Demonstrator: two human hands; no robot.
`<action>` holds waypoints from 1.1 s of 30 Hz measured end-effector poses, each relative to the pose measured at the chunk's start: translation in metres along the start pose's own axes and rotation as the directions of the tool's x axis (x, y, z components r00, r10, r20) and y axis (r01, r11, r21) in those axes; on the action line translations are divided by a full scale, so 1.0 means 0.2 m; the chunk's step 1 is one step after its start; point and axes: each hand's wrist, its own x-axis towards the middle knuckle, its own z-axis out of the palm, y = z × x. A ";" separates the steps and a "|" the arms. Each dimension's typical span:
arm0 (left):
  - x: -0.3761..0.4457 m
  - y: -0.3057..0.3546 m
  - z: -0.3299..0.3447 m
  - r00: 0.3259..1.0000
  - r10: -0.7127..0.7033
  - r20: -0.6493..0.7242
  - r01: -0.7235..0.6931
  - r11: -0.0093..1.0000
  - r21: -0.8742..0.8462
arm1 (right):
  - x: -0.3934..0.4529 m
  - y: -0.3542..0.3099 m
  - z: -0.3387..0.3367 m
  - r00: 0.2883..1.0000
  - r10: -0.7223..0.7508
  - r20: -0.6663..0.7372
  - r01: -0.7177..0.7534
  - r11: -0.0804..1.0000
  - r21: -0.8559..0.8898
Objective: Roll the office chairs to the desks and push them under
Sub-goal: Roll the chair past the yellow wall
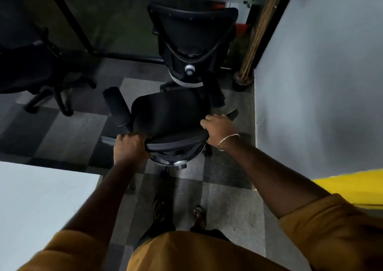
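Head view, black mesh office chair (pixel 170 113), left hand (pixel 129 146) and right hand (pixel 219 129) gripping backrest top

Mustard rolled sleeves (pixel 323 225), thin bangle (pixel 229 140) at right wrist, sandals (pixel 199 215).

Left hand (pixel 129 146) and right hand (pixel 220 130) grip near chair's backrest (pixel 176 143) — second chair (pixel 192 42) just ahead, checkered floor (pixel 228 198)

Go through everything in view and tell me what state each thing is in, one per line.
Near chair: gripped at its backrest top, out on the open floor.
Left hand: curled round the backrest's left end.
Right hand: curled over the backrest's right end.
Far chair: upright just ahead of the near chair, untouched.
Side chair: at the left, untouched.
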 end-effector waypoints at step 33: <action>-1.53 0.08 0.16 0.943 0.323 -0.076 -0.328 0.943 -0.059 | -1.85 -0.80 0.44 0.906 0.384 -0.177 -0.377 0.923 0.070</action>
